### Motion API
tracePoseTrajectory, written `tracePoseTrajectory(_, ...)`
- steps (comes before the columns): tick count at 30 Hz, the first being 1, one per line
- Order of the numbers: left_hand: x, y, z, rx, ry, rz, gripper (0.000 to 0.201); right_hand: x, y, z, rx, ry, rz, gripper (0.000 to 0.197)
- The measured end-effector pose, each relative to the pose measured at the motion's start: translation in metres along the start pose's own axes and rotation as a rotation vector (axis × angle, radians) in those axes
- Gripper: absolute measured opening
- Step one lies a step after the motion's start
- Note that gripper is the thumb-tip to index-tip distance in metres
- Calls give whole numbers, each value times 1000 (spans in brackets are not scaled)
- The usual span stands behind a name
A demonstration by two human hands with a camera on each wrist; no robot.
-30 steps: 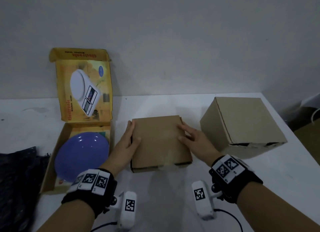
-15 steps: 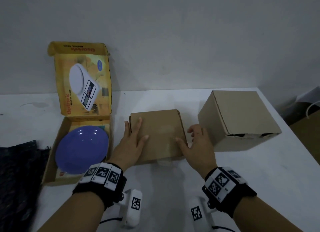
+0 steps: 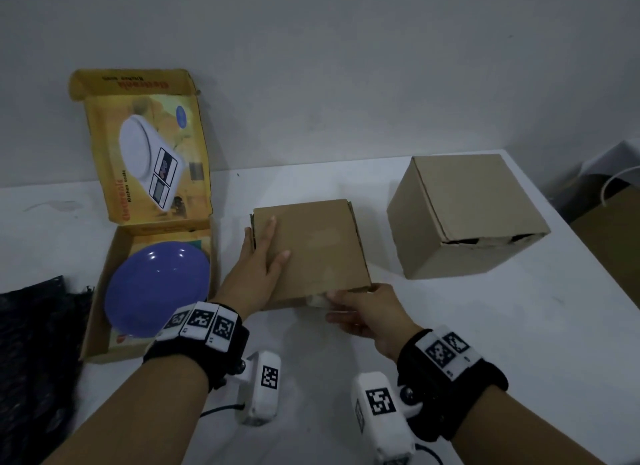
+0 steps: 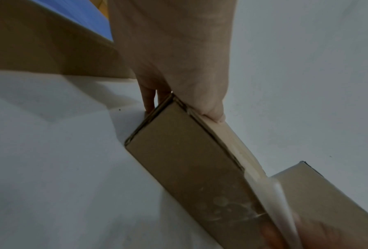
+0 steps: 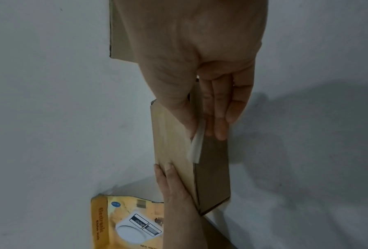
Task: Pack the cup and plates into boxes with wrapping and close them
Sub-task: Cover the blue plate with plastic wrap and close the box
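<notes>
A flat brown cardboard box (image 3: 311,249) lies shut at the middle of the white table. My left hand (image 3: 259,267) rests on its left part, thumb and one finger straight on the lid, the other fingers down the left side (image 4: 149,104). At the front edge my right hand (image 3: 360,312) pinches the rim, thumb on the lid and fingers along the front face (image 5: 219,118). A white strip (image 5: 197,148) sticks out between them. A blue plate (image 3: 157,288) lies unwrapped in the open yellow kitchen-scale box (image 3: 100,308). No cup is visible.
A larger cube-shaped cardboard box (image 3: 464,215) stands shut to the right of the flat box. Dark wrapping material (image 3: 34,343) lies at the left table edge. The yellow box's lid (image 3: 149,152) leans against the wall. A brown bag (image 3: 609,236) sits beyond the table's right edge.
My right hand has come off the lid's right side and gone to the front edge, where it now pinches. My left hand has slid further onto the lid.
</notes>
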State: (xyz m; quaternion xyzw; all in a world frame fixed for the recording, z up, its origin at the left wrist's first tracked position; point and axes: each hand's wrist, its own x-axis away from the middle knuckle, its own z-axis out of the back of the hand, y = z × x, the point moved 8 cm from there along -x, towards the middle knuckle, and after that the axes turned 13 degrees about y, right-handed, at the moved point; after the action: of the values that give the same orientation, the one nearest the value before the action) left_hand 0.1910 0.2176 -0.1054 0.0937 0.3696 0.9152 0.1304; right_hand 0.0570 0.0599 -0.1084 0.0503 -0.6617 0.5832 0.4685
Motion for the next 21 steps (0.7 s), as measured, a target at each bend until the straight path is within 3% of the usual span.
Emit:
tracePoseTrajectory(6, -2, -1, -1, 13, 10, -5, 65, -6, 6, 3, -41, -44, -45, 60)
tracePoseTrajectory(12, -3, -2, -2, 23, 17, -19, 65, -13, 11, -6, -87, -79, -104, 55)
tracePoseTrajectory(18, -4, -4, -2, 27, 20, -29, 66, -15, 8, -8, 84, -102, 32, 46)
tracePoseTrajectory(19, -4, -4, -2, 28, 21, -29, 65, -16, 6, -7, 107, -73, 75, 50)
tracePoseTrajectory(21, -4, -4, -2, 24, 25, -29, 65, -20, 3, -5, 143, 9, 164, 83)
